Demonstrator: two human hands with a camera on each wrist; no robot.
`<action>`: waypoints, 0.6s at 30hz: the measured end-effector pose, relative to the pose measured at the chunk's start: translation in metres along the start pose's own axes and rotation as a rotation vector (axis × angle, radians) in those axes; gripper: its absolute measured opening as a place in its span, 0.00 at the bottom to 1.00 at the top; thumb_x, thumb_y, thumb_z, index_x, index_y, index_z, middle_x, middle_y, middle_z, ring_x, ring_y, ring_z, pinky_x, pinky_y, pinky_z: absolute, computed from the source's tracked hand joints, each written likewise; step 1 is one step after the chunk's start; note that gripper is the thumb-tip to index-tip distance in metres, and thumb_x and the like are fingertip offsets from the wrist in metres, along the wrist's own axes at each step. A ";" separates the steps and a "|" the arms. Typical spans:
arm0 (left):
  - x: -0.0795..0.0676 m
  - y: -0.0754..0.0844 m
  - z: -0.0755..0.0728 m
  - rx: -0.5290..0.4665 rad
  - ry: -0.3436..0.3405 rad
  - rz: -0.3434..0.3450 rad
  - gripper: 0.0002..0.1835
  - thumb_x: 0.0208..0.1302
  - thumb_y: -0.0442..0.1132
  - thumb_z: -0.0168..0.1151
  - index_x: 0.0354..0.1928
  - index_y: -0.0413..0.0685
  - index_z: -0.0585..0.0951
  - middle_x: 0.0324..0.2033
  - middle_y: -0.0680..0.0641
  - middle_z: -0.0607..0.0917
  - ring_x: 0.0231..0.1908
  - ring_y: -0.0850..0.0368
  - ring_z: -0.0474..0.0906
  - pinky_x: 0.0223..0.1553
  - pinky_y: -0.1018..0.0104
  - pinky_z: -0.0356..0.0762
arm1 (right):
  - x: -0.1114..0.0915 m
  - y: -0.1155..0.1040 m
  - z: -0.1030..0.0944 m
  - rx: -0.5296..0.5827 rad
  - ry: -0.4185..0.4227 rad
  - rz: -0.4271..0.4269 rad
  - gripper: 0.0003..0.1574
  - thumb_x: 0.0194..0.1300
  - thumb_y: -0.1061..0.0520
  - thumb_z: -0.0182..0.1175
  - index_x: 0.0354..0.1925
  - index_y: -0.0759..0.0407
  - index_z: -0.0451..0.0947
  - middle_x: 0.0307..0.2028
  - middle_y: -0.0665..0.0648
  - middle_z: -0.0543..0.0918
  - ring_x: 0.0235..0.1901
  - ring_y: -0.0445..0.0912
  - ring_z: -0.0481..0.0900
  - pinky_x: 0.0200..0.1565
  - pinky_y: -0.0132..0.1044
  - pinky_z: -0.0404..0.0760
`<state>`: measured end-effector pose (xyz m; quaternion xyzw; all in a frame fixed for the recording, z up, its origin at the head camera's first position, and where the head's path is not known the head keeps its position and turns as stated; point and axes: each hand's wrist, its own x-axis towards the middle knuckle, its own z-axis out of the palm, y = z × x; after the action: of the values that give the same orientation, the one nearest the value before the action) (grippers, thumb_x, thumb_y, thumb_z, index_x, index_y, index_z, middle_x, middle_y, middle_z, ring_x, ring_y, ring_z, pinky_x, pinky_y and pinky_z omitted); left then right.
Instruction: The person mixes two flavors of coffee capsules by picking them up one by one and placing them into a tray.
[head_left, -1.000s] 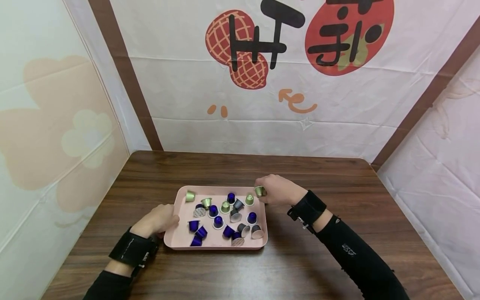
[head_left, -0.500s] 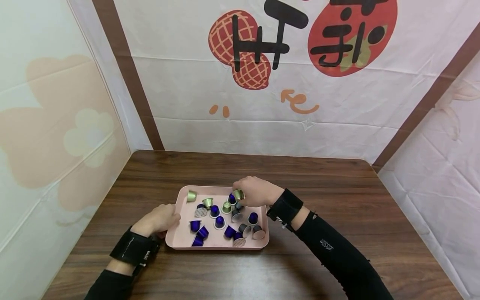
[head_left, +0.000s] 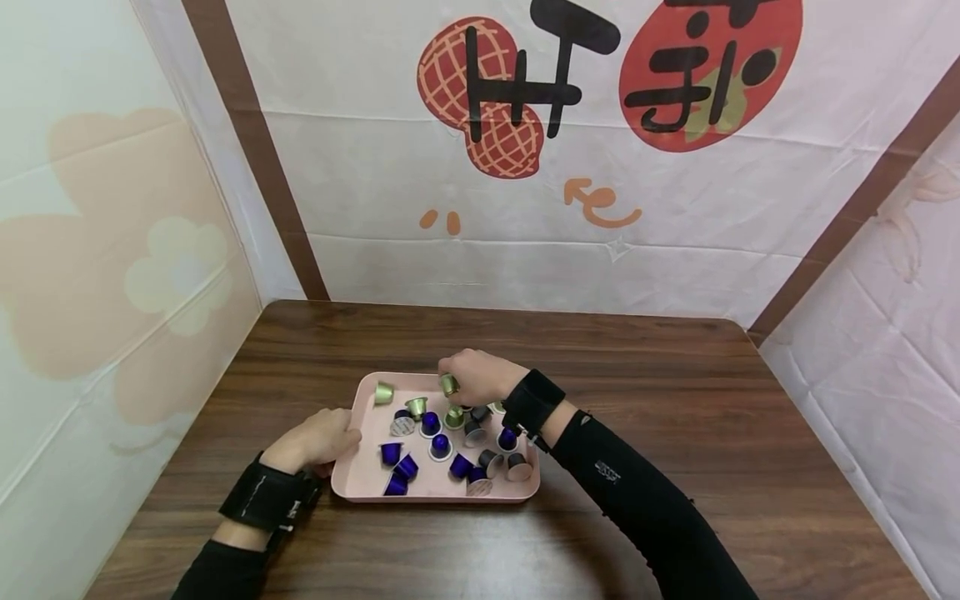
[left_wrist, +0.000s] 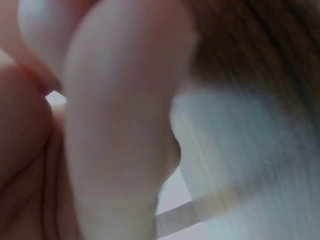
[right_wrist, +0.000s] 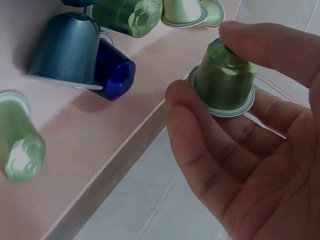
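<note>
My right hand (head_left: pixel 480 377) pinches a green coffee capsule (right_wrist: pixel 227 80) between thumb and fingers, its foil rim facing down in the right wrist view. That hand is over the far edge of the pink tray (head_left: pixel 360 479), and it hides part of the capsules beneath. At the tray's left side, my left hand (head_left: pixel 311 440) grips the rim, thumb on top. The left wrist view is mostly filled by blurred fingers (left_wrist: pixel 120 120). On the tray lie other green capsules (head_left: pixel 384 392), dark blue capsules (head_left: pixel 440 444) and grey capsules (head_left: pixel 474 432), some upright, others tipped over.
The tray stands on a brown wood-grain table (head_left: pixel 637 375). Behind the table hangs a white printed cloth (head_left: pixel 360 167), with further cloth panels (head_left: pixel 112 333) at both sides. Capsules are grouped closely on the tray's right half.
My right hand has moved left from the tray's far right corner to above its far middle, carrying the green capsule. The left hand stays at the rim.
</note>
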<state>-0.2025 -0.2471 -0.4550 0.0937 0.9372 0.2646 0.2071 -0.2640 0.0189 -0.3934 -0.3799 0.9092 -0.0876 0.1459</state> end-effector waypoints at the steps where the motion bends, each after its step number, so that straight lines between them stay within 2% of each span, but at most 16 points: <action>1: 0.000 0.000 0.000 0.006 0.001 0.002 0.06 0.58 0.34 0.48 0.28 0.39 0.73 0.16 0.45 0.75 0.11 0.56 0.73 0.12 0.64 0.73 | 0.002 0.000 0.000 0.005 -0.005 0.006 0.20 0.61 0.55 0.62 0.52 0.57 0.74 0.36 0.48 0.78 0.32 0.40 0.75 0.35 0.30 0.74; 10: -0.004 0.001 0.000 0.012 -0.002 -0.003 0.07 0.60 0.34 0.48 0.27 0.40 0.73 0.15 0.46 0.75 0.11 0.56 0.73 0.13 0.65 0.72 | 0.016 -0.003 0.007 0.036 -0.035 0.055 0.25 0.64 0.51 0.60 0.57 0.57 0.71 0.35 0.48 0.77 0.30 0.41 0.74 0.31 0.30 0.72; 18: -0.002 0.003 0.000 0.012 -0.006 0.028 0.07 0.60 0.34 0.47 0.26 0.41 0.73 0.15 0.46 0.75 0.11 0.56 0.73 0.13 0.64 0.72 | 0.016 0.004 0.010 0.056 -0.021 0.067 0.26 0.64 0.50 0.59 0.58 0.57 0.70 0.36 0.50 0.77 0.29 0.40 0.74 0.30 0.31 0.71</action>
<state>-0.2006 -0.2451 -0.4525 0.1088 0.9367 0.2617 0.2058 -0.2742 0.0093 -0.4070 -0.3461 0.9170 -0.1042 0.1688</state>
